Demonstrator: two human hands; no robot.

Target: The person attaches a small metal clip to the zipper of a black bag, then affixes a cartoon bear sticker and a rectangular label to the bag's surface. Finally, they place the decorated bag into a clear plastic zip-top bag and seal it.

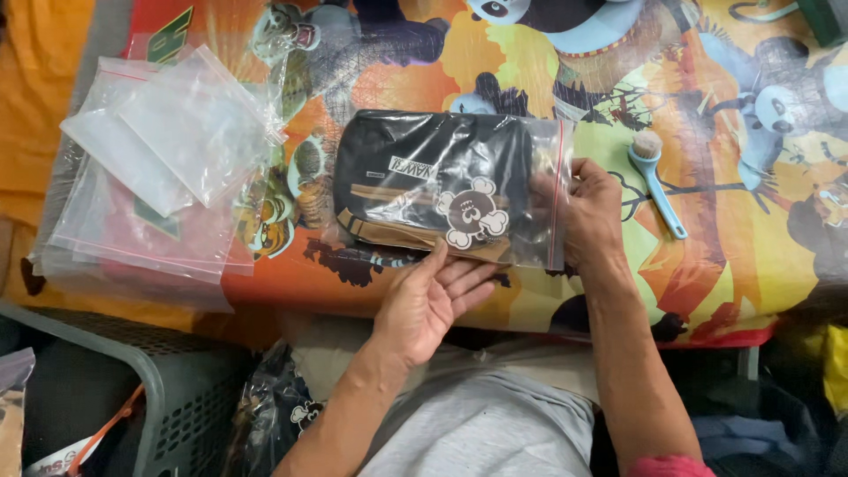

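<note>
A folded black garment with tan stripes and a white skull-like print sits inside a clear zip bag (450,190) on the cartoon-printed table cover (689,132). My right hand (590,216) grips the bag's right end by the red zip strip. My left hand (431,300) lies palm up with spread fingers under the bag's near edge, fingertips touching the plastic.
A stack of empty clear zip bags (163,168) lies at the table's left. A light blue handled brush (655,181) rests to the right of the bag. A grey plastic crate (168,389) stands at lower left, with another bagged dark garment (283,415) beside my lap.
</note>
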